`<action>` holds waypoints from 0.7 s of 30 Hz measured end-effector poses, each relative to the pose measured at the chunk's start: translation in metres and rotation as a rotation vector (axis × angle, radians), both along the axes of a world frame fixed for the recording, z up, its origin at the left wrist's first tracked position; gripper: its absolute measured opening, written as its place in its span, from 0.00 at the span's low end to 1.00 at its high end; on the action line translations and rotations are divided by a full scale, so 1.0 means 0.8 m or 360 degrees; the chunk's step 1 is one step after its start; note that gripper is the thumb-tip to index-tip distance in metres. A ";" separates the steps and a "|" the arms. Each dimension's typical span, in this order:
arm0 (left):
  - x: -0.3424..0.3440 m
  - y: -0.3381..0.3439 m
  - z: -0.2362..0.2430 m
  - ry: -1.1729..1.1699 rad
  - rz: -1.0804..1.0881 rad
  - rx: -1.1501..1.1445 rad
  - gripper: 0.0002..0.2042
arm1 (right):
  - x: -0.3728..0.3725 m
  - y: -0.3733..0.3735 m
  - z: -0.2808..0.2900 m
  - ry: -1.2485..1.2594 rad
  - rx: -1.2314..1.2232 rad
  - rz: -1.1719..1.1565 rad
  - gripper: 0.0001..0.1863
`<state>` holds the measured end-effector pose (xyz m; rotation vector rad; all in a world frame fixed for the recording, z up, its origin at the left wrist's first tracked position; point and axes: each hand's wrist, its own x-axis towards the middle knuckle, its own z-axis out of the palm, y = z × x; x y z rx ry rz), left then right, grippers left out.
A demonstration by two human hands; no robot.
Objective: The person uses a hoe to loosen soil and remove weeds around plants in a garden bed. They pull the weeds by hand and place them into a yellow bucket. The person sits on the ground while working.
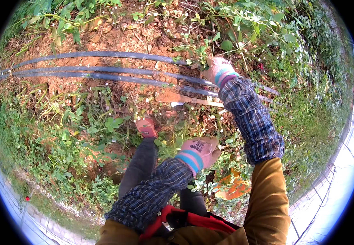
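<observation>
My left hand (199,153), in a pink glove with blue-banded cuff, hangs low over the leafy weeds, fingers loosely apart and nothing visible in it. Farther up, my right hand (218,71), also gloved, is closed among green stems (203,53) just above dark drip hoses (126,79); what its fingers hold is hidden. The hoses run across reddish soil (99,36) in three lines. Below them lies a long, flat tan strip (177,98) with a small white scrap (177,104) beside it.
My pink boot (146,126) stands among weeds left of my left hand. An orange object (232,188), partly covered by leaves, is at lower right. Dense foliage (299,77) fills the right side. Pale sheeting (330,196) lines the lower rim on both sides.
</observation>
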<state>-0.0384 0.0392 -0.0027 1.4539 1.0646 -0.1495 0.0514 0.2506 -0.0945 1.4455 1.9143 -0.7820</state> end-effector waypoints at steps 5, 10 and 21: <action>0.028 -0.014 -0.006 0.0141 -0.0120 0.0039 0.22 | 0.141 -0.149 0.075 0.0115 -0.0015 -0.0054 0.19; 0.065 -0.036 -0.014 0.0231 -0.0298 0.0133 0.22 | 0.345 -0.392 0.149 -0.0060 -0.0049 -0.0502 0.19; 0.140 -0.109 -0.023 0.0342 -0.0597 0.0151 0.22 | 0.527 -0.983 0.419 -0.0720 0.0034 -0.1950 0.10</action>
